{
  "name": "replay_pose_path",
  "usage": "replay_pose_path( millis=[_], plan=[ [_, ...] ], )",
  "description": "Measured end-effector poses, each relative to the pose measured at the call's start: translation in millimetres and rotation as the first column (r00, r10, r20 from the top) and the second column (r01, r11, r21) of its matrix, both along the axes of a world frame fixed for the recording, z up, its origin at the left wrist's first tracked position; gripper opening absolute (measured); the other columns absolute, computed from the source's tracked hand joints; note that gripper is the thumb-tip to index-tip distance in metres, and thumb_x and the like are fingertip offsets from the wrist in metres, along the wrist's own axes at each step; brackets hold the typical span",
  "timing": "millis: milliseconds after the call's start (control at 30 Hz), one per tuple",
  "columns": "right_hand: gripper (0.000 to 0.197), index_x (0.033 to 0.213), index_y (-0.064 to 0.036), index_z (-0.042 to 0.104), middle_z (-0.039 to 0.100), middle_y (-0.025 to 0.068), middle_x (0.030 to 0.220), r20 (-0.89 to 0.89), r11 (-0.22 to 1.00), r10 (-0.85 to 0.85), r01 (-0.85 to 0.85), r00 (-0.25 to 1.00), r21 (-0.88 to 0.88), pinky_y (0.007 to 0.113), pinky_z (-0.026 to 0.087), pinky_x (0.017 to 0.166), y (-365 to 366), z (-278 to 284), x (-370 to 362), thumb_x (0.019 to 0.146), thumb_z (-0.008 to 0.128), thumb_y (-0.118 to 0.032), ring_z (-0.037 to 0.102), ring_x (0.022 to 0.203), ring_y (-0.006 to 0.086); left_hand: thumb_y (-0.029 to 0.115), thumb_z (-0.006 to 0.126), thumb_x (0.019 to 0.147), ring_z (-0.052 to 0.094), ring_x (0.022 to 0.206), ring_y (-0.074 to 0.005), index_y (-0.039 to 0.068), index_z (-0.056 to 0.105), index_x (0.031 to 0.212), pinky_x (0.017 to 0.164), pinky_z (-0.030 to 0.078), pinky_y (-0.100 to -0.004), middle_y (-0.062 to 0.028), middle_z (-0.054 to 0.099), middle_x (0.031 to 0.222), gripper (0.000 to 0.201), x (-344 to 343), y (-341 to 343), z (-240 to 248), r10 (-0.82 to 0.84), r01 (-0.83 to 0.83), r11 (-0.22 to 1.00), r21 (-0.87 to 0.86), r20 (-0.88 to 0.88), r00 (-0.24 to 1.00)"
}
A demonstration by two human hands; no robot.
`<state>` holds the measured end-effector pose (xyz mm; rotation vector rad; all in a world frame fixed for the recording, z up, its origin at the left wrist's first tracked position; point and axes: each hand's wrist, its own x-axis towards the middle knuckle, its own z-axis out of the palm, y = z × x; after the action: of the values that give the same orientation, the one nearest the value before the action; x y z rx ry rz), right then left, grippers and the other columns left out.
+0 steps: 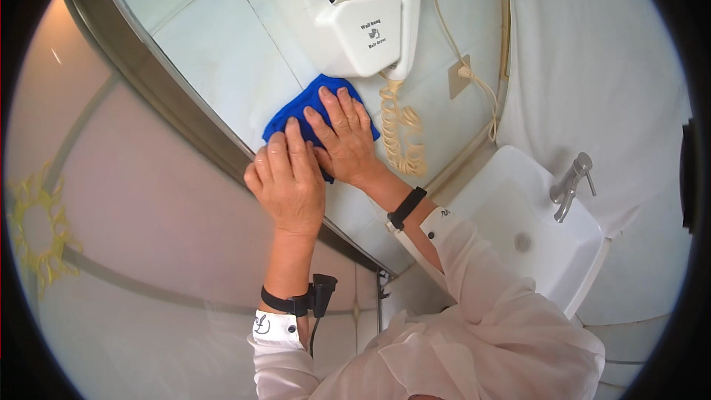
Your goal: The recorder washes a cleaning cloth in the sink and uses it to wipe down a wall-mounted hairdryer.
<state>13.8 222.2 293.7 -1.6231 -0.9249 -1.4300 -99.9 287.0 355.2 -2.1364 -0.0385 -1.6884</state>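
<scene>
A blue cloth is spread against the white tiled wall, just below a white hair dryer holder. My right hand lies on the cloth, its fingers stretched out and apart, pressing it to the tiles. Beside it, my left hand rests on the cloth's lower left part with fingers extended and slightly bent. The cloth lies under both hands, which hide part of it. Each wrist wears a black strap, with a black device and cable on the left one.
A coiled cream cord hangs under the dryer, near my right wrist. Its plug is at a wall socket. To the right is a white sink with a metal faucet. A metal frame and curved panel run along the left.
</scene>
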Motion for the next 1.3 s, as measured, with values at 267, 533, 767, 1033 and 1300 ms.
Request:
replay_pose_path(
  millis=[267, 533, 767, 1033, 1300],
  plan=[
    [0.055, 0.145, -0.0135, 0.044, 0.027, 0.0191, 0.158, -0.121, 0.999, -0.031, 0.026, 0.992, -0.041, 0.053, 0.022, 0.115, -27.2, -24.3, 11.3, 0.093, 0.055, -0.029, 0.024, 0.145, 0.0407, 0.012, 0.072, 0.082, 0.058, 0.097, -0.0301, 0.002, 0.059, 0.126, 0.083, 0.041, -0.0407, -0.0169, 0.062, 0.116, 0.047, 7.6, -53.0, -19.2, -0.374, 0.333, 0.920, -0.209, -0.205, 0.905],
    [0.060, 0.149, -0.0107, 0.039, 0.020, 0.0233, 0.159, -0.334, 0.990, 0.006, -0.053, 0.942, -0.131, 0.057, 0.016, 0.117, -43.1, -6.1, -17.0, 0.093, 0.053, -0.026, 0.015, 0.147, 0.0453, 0.019, 0.076, 0.082, 0.054, 0.105, -0.0264, -0.008, 0.040, 0.140, 0.103, 0.036, -0.0370, -0.0184, 0.056, 0.131, 0.073, 55.6, -112.5, -15.6, -0.756, 0.380, 0.317, -0.869, 0.011, 0.655],
    [0.066, 0.154, -0.0144, 0.032, 0.014, 0.0238, 0.161, -0.421, 0.992, -0.031, -0.025, 0.907, -0.127, 0.056, 0.008, 0.119, -45.0, 1.3, -37.1, 0.092, 0.051, -0.025, 0.009, 0.148, 0.0456, 0.015, 0.078, 0.084, 0.053, 0.112, -0.0183, -0.005, 0.029, 0.148, 0.108, 0.031, -0.0313, -0.0135, 0.057, 0.129, 0.083, 67.3, -122.0, -5.8, -0.777, 0.297, -0.370, -0.880, 0.469, 0.419],
    [0.064, 0.151, -0.0107, 0.036, 0.015, 0.0248, 0.160, -0.491, 0.989, 0.150, -0.132, 0.858, 0.071, 0.057, 0.011, 0.117, -38.2, 5.3, -52.0, 0.093, 0.054, -0.031, 0.014, 0.146, 0.0462, 0.016, 0.077, 0.084, 0.057, 0.106, -0.0183, -0.007, 0.031, 0.146, 0.102, 0.036, -0.0298, -0.0101, 0.061, 0.106, 0.081, 65.3, -120.0, -0.9, -0.765, 0.236, -0.314, -0.919, 0.393, 0.511],
    [0.061, 0.146, -0.0100, 0.041, 0.022, 0.0245, 0.157, -0.416, 0.998, 0.039, -0.014, 0.909, 0.064, 0.057, 0.017, 0.115, -54.6, -20.3, -14.8, 0.092, 0.056, -0.032, 0.020, 0.145, 0.0460, -0.005, 0.065, 0.087, 0.064, 0.084, -0.0214, 0.002, 0.046, 0.125, 0.079, 0.059, -0.0444, -0.0021, 0.054, 0.090, 0.043, 63.3, -120.5, 2.2, -0.784, 0.202, -0.458, -0.866, 0.500, 0.368]
  ],
)
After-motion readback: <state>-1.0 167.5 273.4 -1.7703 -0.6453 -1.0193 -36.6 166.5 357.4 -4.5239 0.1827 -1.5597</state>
